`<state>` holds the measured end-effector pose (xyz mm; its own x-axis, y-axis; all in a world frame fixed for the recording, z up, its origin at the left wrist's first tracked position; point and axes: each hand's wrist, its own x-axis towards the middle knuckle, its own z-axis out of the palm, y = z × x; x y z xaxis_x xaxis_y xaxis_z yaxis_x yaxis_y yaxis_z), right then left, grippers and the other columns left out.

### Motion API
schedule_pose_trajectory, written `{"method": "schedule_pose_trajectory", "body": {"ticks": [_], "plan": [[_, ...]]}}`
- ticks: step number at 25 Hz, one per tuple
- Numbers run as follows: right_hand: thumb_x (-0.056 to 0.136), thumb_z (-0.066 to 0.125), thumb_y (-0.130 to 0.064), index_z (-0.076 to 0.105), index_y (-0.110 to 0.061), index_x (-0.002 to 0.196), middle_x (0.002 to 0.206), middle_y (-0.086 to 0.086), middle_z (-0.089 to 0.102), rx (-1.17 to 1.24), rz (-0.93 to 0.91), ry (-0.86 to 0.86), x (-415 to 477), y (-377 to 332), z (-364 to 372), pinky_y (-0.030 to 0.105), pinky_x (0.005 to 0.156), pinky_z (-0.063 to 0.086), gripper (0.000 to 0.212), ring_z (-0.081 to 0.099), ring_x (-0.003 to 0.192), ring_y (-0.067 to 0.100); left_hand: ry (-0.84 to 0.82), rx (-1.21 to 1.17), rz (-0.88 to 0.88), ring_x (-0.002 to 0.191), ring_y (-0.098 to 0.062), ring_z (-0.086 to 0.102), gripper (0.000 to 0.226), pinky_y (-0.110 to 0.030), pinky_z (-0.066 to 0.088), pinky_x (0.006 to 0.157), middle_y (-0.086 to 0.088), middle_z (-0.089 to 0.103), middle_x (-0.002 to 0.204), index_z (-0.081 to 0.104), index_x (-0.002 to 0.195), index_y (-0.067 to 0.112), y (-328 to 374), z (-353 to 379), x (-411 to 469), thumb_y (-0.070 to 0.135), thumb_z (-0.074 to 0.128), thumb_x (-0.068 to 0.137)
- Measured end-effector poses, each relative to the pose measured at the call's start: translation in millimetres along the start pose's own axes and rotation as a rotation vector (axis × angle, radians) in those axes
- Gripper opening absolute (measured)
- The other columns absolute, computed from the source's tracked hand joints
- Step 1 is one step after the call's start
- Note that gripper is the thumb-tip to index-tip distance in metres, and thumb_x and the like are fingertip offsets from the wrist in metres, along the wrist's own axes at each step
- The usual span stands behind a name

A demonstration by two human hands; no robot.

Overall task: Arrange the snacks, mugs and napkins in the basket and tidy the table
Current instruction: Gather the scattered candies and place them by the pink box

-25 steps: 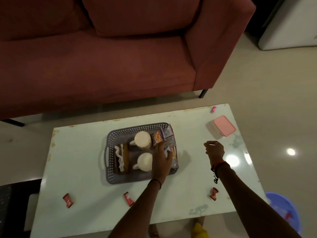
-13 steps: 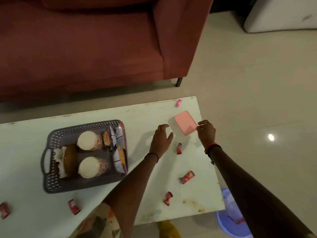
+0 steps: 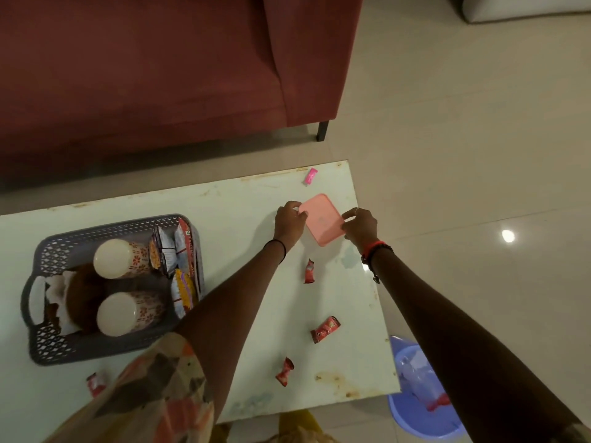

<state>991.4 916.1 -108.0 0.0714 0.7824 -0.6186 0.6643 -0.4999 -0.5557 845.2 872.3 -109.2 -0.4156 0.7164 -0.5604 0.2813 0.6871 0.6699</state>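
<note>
The left hand (image 3: 289, 223) now grips the left edge of the pink box (image 3: 321, 219), fingers curled over the rim. Half a second ago it hung open above the table (image 3: 240, 219), short of the box, and a second ago it was down in the basket among the snacks. The right hand (image 3: 359, 225) pinches the box's right corner between thumb and forefinger, much where it was half a second ago. The box lies flat near the table's far right corner, between the two hands.

A pink wrapper (image 3: 310, 176) lies beyond the box at the table's far edge. A red wrapper (image 3: 309, 271) sits near the left wrist, a second red wrapper (image 3: 324, 329) closer to the person, and a third red wrapper (image 3: 284, 371) closer still.

The grey basket (image 3: 112, 223) stands well to the left. It holds a far mug (image 3: 120, 259) and a near mug (image 3: 123, 313), both upside down. Snack packets (image 3: 179, 251) stand along its right wall and white napkins (image 3: 56, 292) lie at its left end (beside something brown I cannot make out).

The left forearm crosses the basket's near right corner. The patterned sleeve (image 3: 160, 394) hides the table's near edge and half covers a fourth red wrapper (image 3: 95, 382). The right forearm cuts across a blue bin (image 3: 419, 410) on the floor. A red sofa (image 3: 160, 75) stands behind the table.
</note>
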Motion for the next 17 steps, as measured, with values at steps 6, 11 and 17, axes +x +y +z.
{"method": "schedule_pose_trajectory", "body": {"ticks": [6,11,17], "plan": [[0.084,0.045,0.010,0.065,0.003,0.110,0.118,0.021,0.065,-0.025,-0.078,0.028,-19,-15,-3,0.005,0.067,0.041,0.034,0.061,0.107,0.030,0.018,-0.156,-0.076,0.083,-0.029,0.062,0.022,-0.036,0.050,0.085,-0.023,0.064,0.102,0.051,0.102,0.002,-7,-23,-28,0.013,0.060,0.085],[0.086,0.049,0.010,0.063,0.004,0.108,0.108,0.023,0.070,-0.016,-0.204,-0.019,-45,-33,6,0.002,0.054,0.039,0.027,0.065,0.105,0.032,-0.108,-0.347,-0.234,0.064,-0.017,0.062,0.020,-0.031,0.054,0.070,-0.017,0.060,0.093,0.043,0.090,0.006,-31,-54,-78,0.012,0.062,0.086],[0.084,0.055,0.009,0.064,0.005,0.099,0.100,0.024,0.073,-0.136,-0.362,-0.261,-96,-50,49,0.021,0.079,0.050,0.018,0.069,0.100,0.029,-0.304,-0.475,-0.395,0.079,-0.016,0.065,0.015,-0.030,0.053,0.076,-0.007,0.066,0.089,0.055,0.090,0.011,-92,-61,-151,0.024,0.062,0.087]]}}
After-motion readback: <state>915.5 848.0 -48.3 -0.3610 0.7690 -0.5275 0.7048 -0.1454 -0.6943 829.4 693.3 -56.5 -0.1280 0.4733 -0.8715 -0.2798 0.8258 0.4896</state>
